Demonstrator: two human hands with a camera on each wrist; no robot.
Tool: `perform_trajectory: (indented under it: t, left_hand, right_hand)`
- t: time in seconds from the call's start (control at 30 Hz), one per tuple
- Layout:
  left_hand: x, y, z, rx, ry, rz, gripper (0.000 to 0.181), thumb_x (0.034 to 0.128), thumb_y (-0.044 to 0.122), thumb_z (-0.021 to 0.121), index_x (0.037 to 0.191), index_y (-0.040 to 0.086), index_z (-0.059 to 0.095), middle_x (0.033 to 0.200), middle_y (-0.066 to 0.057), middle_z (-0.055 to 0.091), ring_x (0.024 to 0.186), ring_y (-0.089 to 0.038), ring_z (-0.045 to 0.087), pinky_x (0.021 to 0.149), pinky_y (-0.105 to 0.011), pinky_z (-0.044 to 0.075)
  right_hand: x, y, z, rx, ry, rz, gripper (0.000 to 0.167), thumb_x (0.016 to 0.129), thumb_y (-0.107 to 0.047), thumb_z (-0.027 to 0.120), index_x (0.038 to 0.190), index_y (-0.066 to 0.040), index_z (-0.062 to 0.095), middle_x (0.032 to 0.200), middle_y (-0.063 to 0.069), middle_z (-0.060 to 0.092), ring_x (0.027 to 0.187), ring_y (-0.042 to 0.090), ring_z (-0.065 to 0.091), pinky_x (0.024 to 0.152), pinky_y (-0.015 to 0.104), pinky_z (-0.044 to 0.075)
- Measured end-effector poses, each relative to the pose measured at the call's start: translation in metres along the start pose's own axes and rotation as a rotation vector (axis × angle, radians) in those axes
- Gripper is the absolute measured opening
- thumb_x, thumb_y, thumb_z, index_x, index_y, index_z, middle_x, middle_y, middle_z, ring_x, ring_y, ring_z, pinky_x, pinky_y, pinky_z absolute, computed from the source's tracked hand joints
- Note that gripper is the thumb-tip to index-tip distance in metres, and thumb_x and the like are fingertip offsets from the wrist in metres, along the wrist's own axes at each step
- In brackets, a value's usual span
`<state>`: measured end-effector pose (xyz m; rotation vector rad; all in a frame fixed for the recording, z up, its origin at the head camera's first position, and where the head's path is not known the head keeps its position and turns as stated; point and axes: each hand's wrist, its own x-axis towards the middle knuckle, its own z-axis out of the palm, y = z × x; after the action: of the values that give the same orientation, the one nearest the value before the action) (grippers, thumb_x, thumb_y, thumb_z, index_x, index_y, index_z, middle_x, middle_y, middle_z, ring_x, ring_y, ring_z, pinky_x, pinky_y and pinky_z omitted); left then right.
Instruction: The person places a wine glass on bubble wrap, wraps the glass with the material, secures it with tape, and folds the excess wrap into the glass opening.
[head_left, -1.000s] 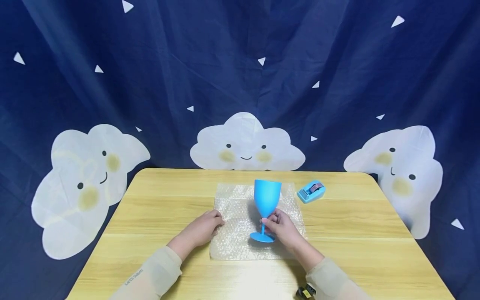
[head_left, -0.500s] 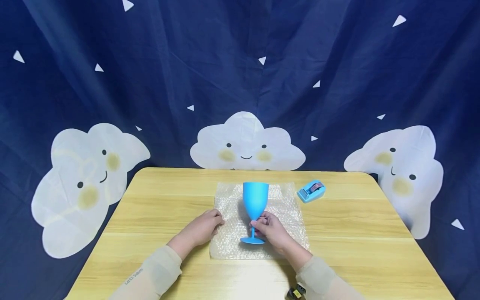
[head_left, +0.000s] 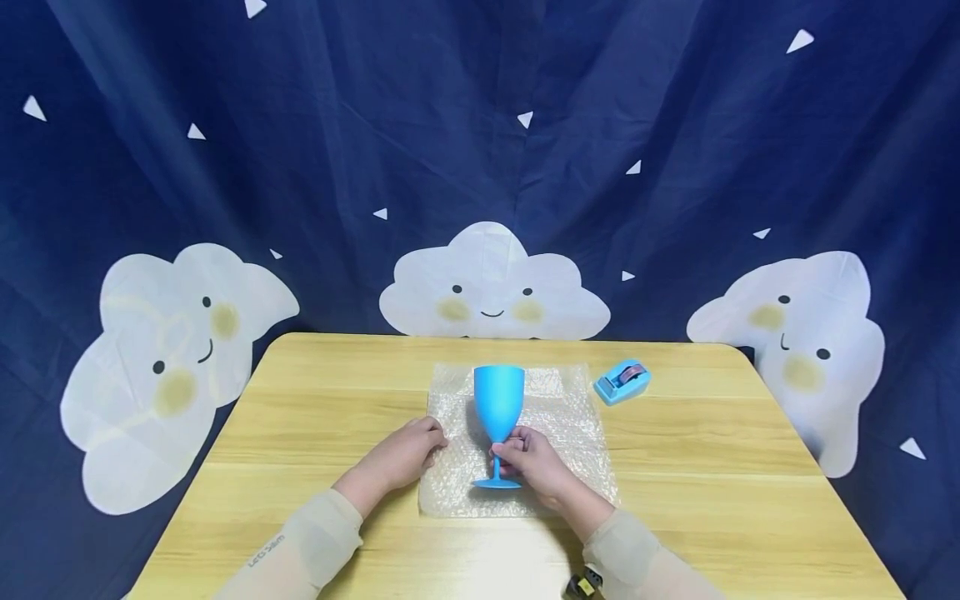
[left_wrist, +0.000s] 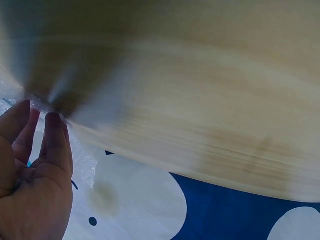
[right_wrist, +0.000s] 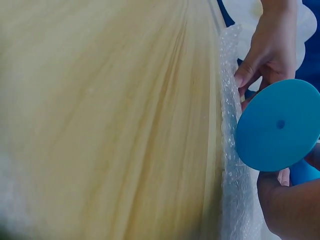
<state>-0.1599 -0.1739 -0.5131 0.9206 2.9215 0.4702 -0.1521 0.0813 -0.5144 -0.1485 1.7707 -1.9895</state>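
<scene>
A blue plastic goblet stands upright over a sheet of bubble wrap. My right hand pinches its stem between thumb and fingers. From the right wrist view, the underside of the round foot shows, so it is at least tilted or raised off the sheet. My left hand rests its fingertips on the left edge of the bubble wrap; in the left wrist view its thumb and fingers are bent slightly, with their tips apart.
A light blue tape dispenser sits just right of the wrap's far corner. All lie on a wood-grain table. A dark blue curtain with white clouds hangs behind its far edge.
My right hand has carried the goblet leftward and slightly down over the bubble wrap. The left hand has stayed at the wrap's left edge.
</scene>
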Motion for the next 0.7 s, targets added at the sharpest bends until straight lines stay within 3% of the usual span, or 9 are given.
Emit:
perform_trajectory:
  t: [0.7]
  left_hand:
    - [0.0, -0.001, 0.003, -0.012, -0.008, -0.026, 0.023, 0.089, 0.003, 0.072, 0.112, 0.005, 0.071, 0.11, -0.005, 0.061, 0.106, -0.025, 0.059, 0.098, -0.039, 0.052]
  right_hand:
    - [0.005, 0.004, 0.022, 0.069, 0.0, 0.044, 0.019, 0.095, -0.001, 0.061, 0.106, 0.009, 0.051, 0.081, 0.003, 0.067, 0.071, 0.01, 0.064, 0.064, 0.018, 0.056]
